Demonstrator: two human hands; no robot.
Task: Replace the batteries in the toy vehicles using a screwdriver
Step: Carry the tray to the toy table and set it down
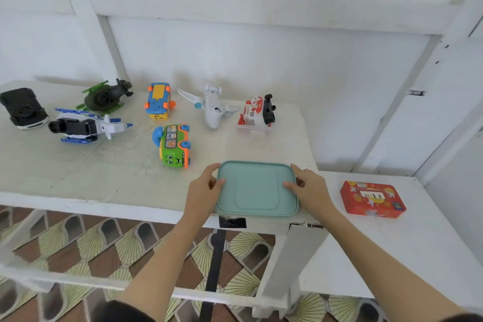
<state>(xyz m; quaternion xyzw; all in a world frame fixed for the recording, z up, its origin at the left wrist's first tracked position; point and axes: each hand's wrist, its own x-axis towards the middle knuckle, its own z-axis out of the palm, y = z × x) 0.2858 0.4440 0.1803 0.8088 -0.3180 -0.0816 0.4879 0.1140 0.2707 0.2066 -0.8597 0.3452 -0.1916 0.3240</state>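
Observation:
A teal lidded box (257,188) sits at the near edge of the white table (104,170). My left hand (202,191) grips its left side and my right hand (309,191) grips its right side, thumbs on the lid. Several toy vehicles lie behind it: a green bus (173,145) on its side, a blue and yellow bus (158,100) upside down, a white plane (211,106), a red and white helicopter (257,112), a green helicopter (104,97), a blue and white helicopter (86,125) and a black car (22,107). No screwdriver or battery shows.
A red tin (372,198) lies on the lower white shelf at the right. A white panelled wall stands close behind the table. Patterned floor tiles show under the table's frame.

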